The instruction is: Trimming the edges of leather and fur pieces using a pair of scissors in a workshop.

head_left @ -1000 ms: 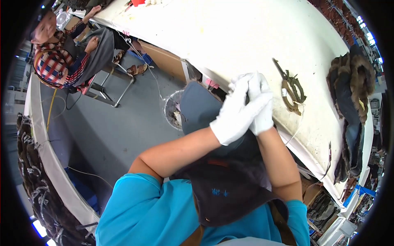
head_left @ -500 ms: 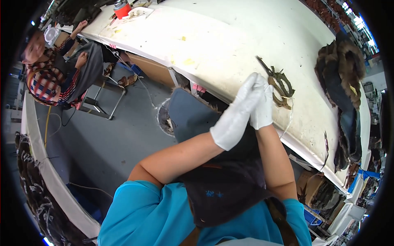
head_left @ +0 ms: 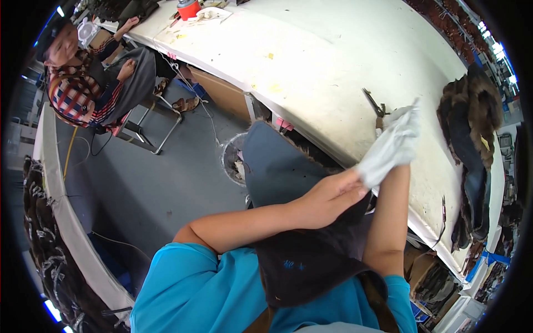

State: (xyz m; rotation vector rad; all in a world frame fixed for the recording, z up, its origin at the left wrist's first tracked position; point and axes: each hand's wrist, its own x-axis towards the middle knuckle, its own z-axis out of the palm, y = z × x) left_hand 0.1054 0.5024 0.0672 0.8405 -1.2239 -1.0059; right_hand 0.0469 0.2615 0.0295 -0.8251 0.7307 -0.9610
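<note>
My left hand [head_left: 327, 201] is bare, its fingers stretched toward the cuff of a white glove [head_left: 380, 158]. The fingertips reach the cuff, which partly hides them. My right hand [head_left: 408, 130], in a white glove of its own, grips the empty-looking glove from the finger end; both are blurred by motion. Behind the right hand, dark-handled scissors [head_left: 373, 101] lie on the white table [head_left: 311, 72], mostly covered. Across my lap hangs a dark apron [head_left: 311, 272], and a grey-blue hide piece with a furry edge [head_left: 272, 166] rests beside the table edge.
Dark fur pieces [head_left: 469, 144] lie at the table's right end, near a thin pen-like tool [head_left: 443, 213]. A red container [head_left: 189, 9] stands at the far left. Another person [head_left: 83, 100] sits on a stool there. A round bin [head_left: 233, 158] sits below the table.
My left hand has slid out of its glove and drawn back toward me. The right hand has moved right with that glove. Both gloved hands were pressed together before.
</note>
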